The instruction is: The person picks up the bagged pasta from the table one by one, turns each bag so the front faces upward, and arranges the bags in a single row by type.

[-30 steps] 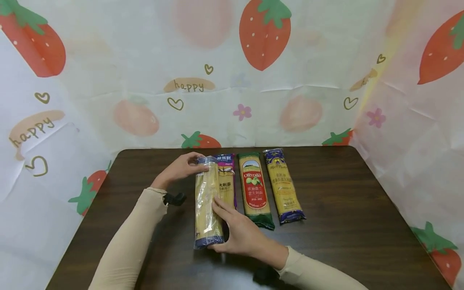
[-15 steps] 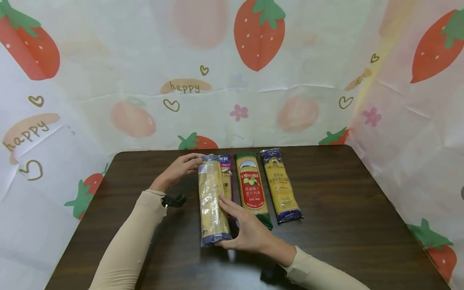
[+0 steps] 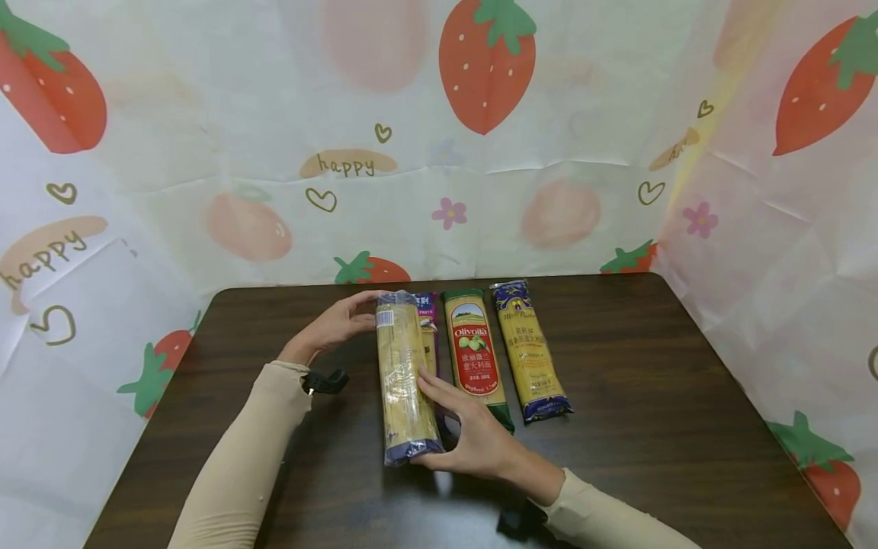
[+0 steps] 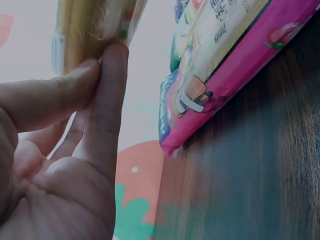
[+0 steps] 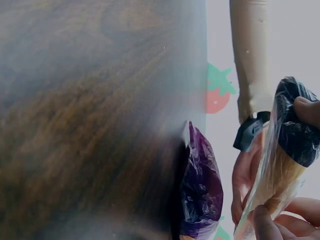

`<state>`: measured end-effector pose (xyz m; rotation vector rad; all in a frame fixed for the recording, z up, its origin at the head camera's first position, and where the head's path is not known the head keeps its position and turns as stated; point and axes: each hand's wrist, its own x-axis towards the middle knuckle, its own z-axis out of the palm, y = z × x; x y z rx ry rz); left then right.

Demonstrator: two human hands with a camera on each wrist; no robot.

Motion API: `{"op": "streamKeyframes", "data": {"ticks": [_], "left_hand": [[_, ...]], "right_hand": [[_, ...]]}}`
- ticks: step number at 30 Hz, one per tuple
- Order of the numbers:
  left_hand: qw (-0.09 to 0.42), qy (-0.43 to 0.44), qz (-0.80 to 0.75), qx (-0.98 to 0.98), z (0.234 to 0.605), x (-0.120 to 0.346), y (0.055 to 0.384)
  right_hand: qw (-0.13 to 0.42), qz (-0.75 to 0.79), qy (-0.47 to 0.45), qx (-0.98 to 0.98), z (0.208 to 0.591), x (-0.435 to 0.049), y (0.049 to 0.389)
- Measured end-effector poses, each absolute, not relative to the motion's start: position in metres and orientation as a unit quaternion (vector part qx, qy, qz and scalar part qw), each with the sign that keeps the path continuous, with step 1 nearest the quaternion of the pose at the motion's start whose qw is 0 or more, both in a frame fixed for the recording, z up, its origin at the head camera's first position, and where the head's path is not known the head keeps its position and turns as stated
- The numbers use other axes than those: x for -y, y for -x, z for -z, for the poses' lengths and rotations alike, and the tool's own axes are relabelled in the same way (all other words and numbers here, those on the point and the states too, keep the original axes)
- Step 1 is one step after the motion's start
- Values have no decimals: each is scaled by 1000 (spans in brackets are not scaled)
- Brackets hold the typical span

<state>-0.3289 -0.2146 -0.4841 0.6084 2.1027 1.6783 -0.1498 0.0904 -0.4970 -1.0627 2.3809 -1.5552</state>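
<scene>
A clear pack of spaghetti (image 3: 401,381) with dark blue ends is held lengthwise over the dark table (image 3: 652,381). My left hand (image 3: 343,324) pinches its far end between thumb and fingers (image 4: 115,55), as the left wrist view shows with the pack (image 4: 95,25) above them. My right hand (image 3: 466,435) grips the near blue end (image 5: 295,132). A pink-purple pasta pack (image 3: 427,309) lies under it, mostly hidden, and shows clearly as the pink pack (image 4: 225,75) in the left wrist view.
To the right lie a red-and-green Olivoila pack (image 3: 473,354) and a blue-and-yellow pack (image 3: 528,351), side by side. A strawberry-print sheet (image 3: 480,152) walls off the table's back and sides. Bare tabletop extends left, right and toward me.
Both hands have shifted the clear pack a little to the right, its near end most, so it covers more of the pink-purple pack. The other two packs have not moved.
</scene>
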Motion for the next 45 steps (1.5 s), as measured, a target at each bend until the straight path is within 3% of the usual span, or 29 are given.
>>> {"op": "streamKeyframes", "data": {"ticks": [18, 31, 45], "left_hand": [[143, -254, -593, -751, 487, 210, 328], [177, -234, -650, -701, 488, 210, 327], [197, -215, -659, -693, 494, 207, 320]], "right_hand": [[55, 584, 358, -726, 494, -87, 151], [63, 607, 356, -708, 494, -86, 153], [32, 595, 353, -721, 493, -86, 149]]}}
